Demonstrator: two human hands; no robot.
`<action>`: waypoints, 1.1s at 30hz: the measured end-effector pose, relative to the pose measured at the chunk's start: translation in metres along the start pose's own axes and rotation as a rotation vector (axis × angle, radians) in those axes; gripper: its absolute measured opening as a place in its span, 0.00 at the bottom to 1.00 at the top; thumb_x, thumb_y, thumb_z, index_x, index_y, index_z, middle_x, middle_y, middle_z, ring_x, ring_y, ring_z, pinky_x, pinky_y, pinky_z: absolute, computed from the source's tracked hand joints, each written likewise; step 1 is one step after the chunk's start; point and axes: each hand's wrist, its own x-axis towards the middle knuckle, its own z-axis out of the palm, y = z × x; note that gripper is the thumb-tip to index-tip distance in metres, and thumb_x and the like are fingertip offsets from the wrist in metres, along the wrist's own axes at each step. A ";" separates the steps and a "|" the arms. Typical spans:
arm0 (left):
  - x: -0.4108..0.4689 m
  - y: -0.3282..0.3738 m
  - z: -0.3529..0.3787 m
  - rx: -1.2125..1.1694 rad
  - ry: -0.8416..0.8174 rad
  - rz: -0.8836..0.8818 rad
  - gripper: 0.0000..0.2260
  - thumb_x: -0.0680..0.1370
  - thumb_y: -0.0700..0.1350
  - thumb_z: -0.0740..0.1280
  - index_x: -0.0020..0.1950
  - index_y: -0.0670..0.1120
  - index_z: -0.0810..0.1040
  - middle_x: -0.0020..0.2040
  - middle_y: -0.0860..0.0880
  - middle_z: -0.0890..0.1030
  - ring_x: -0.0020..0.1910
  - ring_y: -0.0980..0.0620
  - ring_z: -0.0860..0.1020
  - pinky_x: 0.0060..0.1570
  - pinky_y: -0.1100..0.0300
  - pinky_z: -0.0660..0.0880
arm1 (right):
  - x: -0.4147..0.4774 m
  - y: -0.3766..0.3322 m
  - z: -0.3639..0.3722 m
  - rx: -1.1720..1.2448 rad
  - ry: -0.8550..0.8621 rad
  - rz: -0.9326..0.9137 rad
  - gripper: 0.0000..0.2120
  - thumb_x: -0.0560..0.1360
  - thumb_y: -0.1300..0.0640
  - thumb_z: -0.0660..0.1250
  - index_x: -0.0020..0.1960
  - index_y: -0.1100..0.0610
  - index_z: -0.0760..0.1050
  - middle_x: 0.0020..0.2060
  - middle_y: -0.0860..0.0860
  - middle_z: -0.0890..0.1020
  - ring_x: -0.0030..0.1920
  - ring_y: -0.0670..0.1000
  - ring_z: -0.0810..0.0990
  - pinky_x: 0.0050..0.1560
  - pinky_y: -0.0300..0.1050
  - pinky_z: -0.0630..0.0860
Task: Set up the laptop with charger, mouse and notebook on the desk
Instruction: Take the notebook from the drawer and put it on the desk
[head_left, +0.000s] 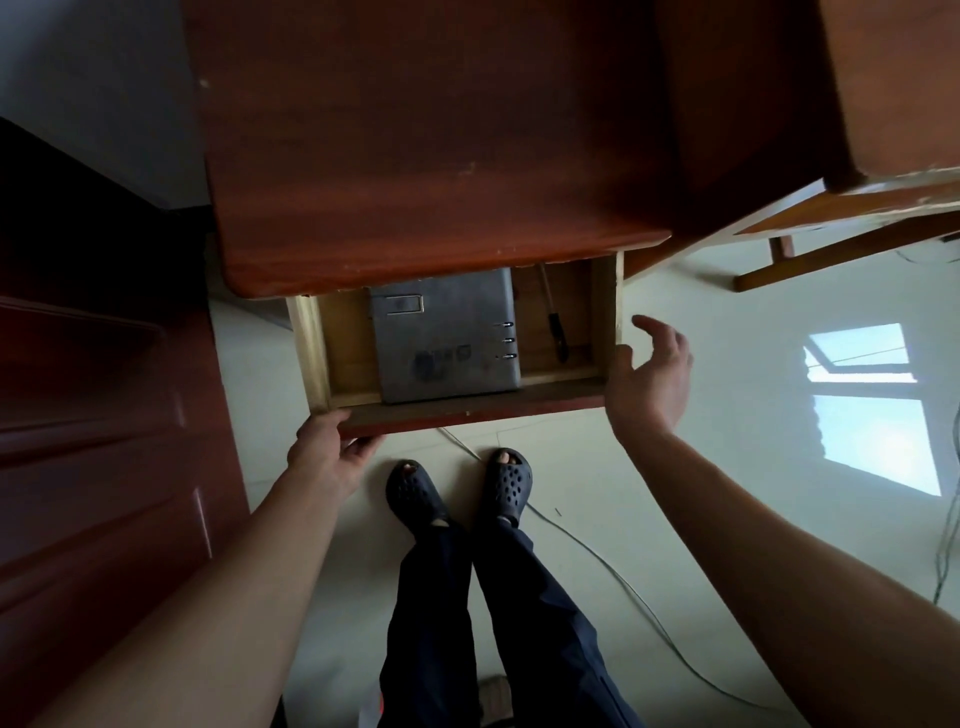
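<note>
Drawer (467, 411) open, laptop (447, 338) inside.
The grey laptop lies flat in the drawer, below the desk (441, 156) edge. The left hand (330, 452) grips the drawer front's left corner, fingers curled beneath. The right hand (649, 379) hovers just beside the right corner, fingers apart.

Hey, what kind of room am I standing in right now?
Most likely a study or bedroom at home, though a small office is possible. Signs: a reddish wooden desk, a silver laptop in its open drawer, a panelled wooden door at left, and a glossy tiled floor.
</note>
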 end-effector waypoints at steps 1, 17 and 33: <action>-0.001 0.000 0.001 0.007 0.006 0.004 0.14 0.77 0.34 0.65 0.63 0.39 0.71 0.50 0.40 0.77 0.48 0.41 0.78 0.44 0.45 0.79 | -0.005 -0.010 0.000 0.022 0.011 -0.135 0.13 0.74 0.57 0.63 0.57 0.49 0.77 0.55 0.47 0.78 0.56 0.48 0.75 0.55 0.46 0.73; 0.003 -0.001 -0.001 -0.076 0.020 0.007 0.18 0.76 0.33 0.65 0.65 0.39 0.71 0.60 0.37 0.76 0.49 0.39 0.77 0.44 0.42 0.78 | 0.045 -0.051 0.096 -0.401 -0.335 -0.040 0.17 0.76 0.62 0.64 0.64 0.61 0.69 0.58 0.63 0.79 0.59 0.63 0.77 0.58 0.51 0.73; -0.022 0.017 0.004 -0.037 0.041 0.006 0.11 0.76 0.34 0.66 0.58 0.38 0.72 0.51 0.37 0.78 0.45 0.39 0.79 0.37 0.43 0.81 | 0.020 -0.090 0.044 0.274 -0.953 0.387 0.22 0.68 0.43 0.75 0.52 0.57 0.76 0.36 0.52 0.87 0.36 0.51 0.86 0.31 0.44 0.81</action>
